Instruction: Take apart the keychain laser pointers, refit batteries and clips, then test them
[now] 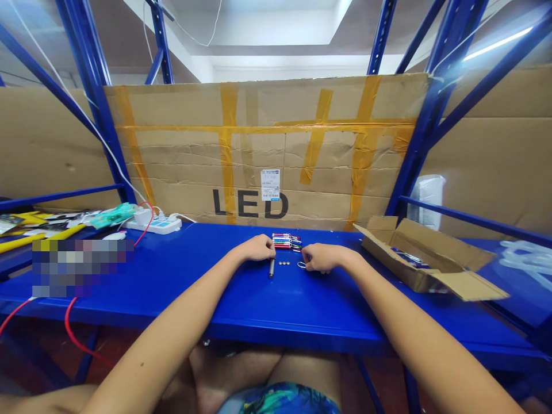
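My left hand [260, 247] rests on the blue table with its fingers closed at the upper end of a slim grey metal tube [271, 269]. The tube points toward me. Several small silver discs [283, 263], like button cells, lie in a row between my hands. At the fingertips of my right hand [321, 258] a thin metal loop [301, 265] sticks out; the fingers are curled closed, and anything inside them is hidden. Just beyond my hands, several slim coloured tubes [283, 242], red, blue and green among them, lie side by side.
An open cardboard box [416, 282] with small items stands at the right. A white power strip [161, 224] and cables lie at the back left, near packets [112, 215] and a blurred patch. A large cardboard sheet [185, 161] and blue rack posts [97, 103] bound the table [259, 322].
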Tool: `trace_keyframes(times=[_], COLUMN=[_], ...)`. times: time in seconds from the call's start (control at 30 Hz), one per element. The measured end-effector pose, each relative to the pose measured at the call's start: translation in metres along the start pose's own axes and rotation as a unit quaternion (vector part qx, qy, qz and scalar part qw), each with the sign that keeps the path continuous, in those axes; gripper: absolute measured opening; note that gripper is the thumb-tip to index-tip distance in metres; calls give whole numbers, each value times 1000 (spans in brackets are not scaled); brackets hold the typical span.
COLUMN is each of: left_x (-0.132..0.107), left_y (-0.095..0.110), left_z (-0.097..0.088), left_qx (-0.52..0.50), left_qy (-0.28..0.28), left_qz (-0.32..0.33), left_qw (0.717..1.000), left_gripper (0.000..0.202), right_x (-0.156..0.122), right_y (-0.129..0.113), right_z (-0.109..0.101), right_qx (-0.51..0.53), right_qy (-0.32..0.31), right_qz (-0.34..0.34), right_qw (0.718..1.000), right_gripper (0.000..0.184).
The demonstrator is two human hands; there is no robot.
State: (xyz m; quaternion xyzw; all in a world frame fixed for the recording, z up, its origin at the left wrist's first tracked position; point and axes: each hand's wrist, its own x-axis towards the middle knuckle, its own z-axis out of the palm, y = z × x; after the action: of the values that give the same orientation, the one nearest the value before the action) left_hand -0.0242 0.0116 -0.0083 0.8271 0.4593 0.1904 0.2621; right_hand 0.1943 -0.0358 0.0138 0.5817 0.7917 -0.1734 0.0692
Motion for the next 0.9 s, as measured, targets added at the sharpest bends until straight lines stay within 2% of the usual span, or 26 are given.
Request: trace_keyframes(times=[0.1,0.2,0.3,0.37,0.53,0.63,0.7,0.83,0.9], left_x=[1,1,1,3,13,22,27,32,33], left_y=[-1,-5,-9,-11,-5,2,6,10,10], left_z=[-1,-2,-2,-2,3,7,9,12,14], left_qx=[8,45,103,118,156,220,257,300,298], left_qy=[13,64,117,132,136,108,82,68,68], left_qz=[-11,-16,2,32,125,157,164,161,162], left_qw=[1000,997,988,984,970,957,949,938,938], left_gripper=[11,11,11,13,19,22,22,18,16], right_x=[-2,-4,-5,-5,-3,-3,-1,7,13], right_y=[1,1,1,1,2,3,5,9,11], right_z=[-1,-2,-2,-2,-2,-4,-5,-4,-1], right_qx=[6,10,11,15,42,63,54,26,34], right_qy=[-8,-12,-11,-9,-20,-17,30,189,220], right_qz=[-15,-34,-46,-54,-64,-70,-81,-86,-78], right_qw=[1000,999,999,998,997,995,995,978,972], right_gripper=[12,12,12,12,13,12,11,9,11])
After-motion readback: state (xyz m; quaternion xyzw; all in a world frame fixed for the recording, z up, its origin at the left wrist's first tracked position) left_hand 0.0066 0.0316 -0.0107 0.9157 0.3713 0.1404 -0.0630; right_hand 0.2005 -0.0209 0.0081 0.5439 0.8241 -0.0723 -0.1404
